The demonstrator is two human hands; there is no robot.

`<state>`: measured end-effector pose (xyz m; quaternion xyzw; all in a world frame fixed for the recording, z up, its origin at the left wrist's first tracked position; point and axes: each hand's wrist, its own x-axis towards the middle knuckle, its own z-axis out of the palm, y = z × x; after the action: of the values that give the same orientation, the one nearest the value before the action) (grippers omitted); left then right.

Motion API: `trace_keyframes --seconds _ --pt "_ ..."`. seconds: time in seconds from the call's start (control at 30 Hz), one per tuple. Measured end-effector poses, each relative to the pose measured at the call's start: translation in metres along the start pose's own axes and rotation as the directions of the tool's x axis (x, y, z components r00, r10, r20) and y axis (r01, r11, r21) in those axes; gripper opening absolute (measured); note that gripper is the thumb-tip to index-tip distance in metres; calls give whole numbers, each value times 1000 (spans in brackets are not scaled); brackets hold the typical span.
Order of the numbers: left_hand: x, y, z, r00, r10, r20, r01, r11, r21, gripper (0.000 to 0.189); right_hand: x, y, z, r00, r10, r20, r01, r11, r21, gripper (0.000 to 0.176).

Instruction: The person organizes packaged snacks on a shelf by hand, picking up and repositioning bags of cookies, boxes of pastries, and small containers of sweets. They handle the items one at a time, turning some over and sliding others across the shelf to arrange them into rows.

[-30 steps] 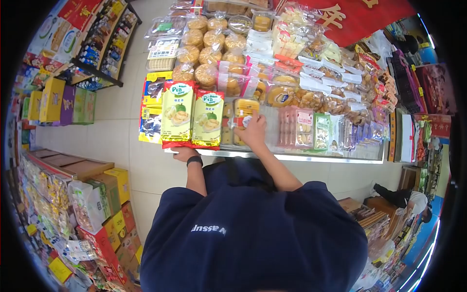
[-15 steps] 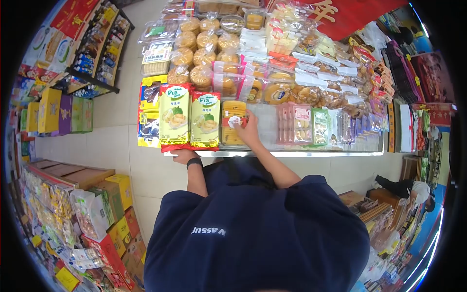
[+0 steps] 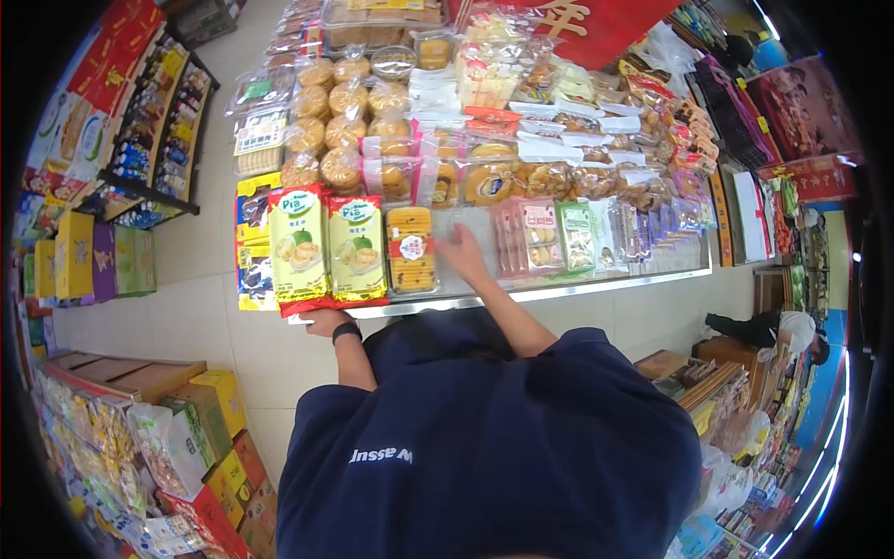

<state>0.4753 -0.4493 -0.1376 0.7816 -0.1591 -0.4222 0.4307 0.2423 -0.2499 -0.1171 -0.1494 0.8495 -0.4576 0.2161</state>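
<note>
My right hand [image 3: 460, 255] hovers just right of a pack of yellow cookies [image 3: 411, 263] with a red band and a round label. Its fingers look stretched out and apart, slightly blurred, with nothing in them. Two green-and-yellow "Pia" pastry packs with red ends, a left one [image 3: 298, 247] and a right one [image 3: 358, 250], lie side by side left of the cookies. At the table's front edge [image 3: 559, 289], below the left Pia pack, is my left hand [image 3: 326, 322], a dark band on its wrist; its fingers are mostly hidden.
Pink packs [image 3: 528, 240] and green packs [image 3: 577, 238] stand to the right. Behind lie stacked round pastries [image 3: 346, 99] and bagged baked goods [image 3: 549, 177]. A bottle shelf [image 3: 149, 130] rises at left. A person [image 3: 792, 331] is low at the far right.
My right hand has let go of the cookie pack and moved off to its right. The whole view has shifted and turned slightly. My left hand remains at the table edge.
</note>
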Motion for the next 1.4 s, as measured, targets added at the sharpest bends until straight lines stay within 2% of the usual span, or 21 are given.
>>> trace_keyframes --seconds 0.07,0.13,0.2,0.3,0.4,0.5,0.6,0.63,0.7,0.77,0.87,0.97,1.17,1.4 --pt "-1 0 1 1000 12 5 -12 999 -33 78 1 -48 -56 979 -191 -70 178 971 -156 66" --pt "-1 0 0 1000 29 3 -29 999 -34 80 4 -62 -94 826 -498 -264 303 787 -537 51" --pt "6 -8 2 999 41 -5 -41 999 -22 80 -3 -90 -131 902 -293 -316 50 799 -600 61" --pt "6 -7 2 999 38 -3 -38 997 -61 79 -1 -68 -151 875 -92 -475 -278 709 -649 79" --pt "-7 5 0 1000 -1 23 3 997 -75 78 -6 -54 -159 920 95 -380 -336 691 -640 95" --pt "-11 8 -1 1000 -14 23 15 998 -62 78 -8 -61 -155 921 128 -369 -352 680 -643 98" --pt "-13 9 1 1000 8 -12 -8 999 -51 78 -4 -69 -140 956 204 -210 -285 813 -508 108" --pt "-9 5 1 1000 18 -23 -19 999 -44 77 -2 -66 -127 984 40 -172 -126 838 -530 109" --pt "1 -3 3 999 20 -32 -20 1000 -5 77 -2 -62 -86 954 -286 -96 188 811 -553 111" --pt "5 -5 4 999 11 -35 -11 1000 7 77 -21 -125 -55 1000 -18 10 21 863 -505 112" --pt "6 -5 2 999 19 -33 -17 999 32 76 -25 -147 -14 992 27 122 38 864 -502 107" --pt "9 -7 4 998 39 -48 -38 999 23 76 -27 -152 7 982 14 188 91 839 -537 107" --pt "16 -15 5 996 64 -56 -59 995 81 75 -23 -138 26 987 -25 161 113 816 -566 109" --pt "-3 5 2 998 -29 -56 34 995 89 73 -25 -126 10 984 -82 158 156 827 -541 109"
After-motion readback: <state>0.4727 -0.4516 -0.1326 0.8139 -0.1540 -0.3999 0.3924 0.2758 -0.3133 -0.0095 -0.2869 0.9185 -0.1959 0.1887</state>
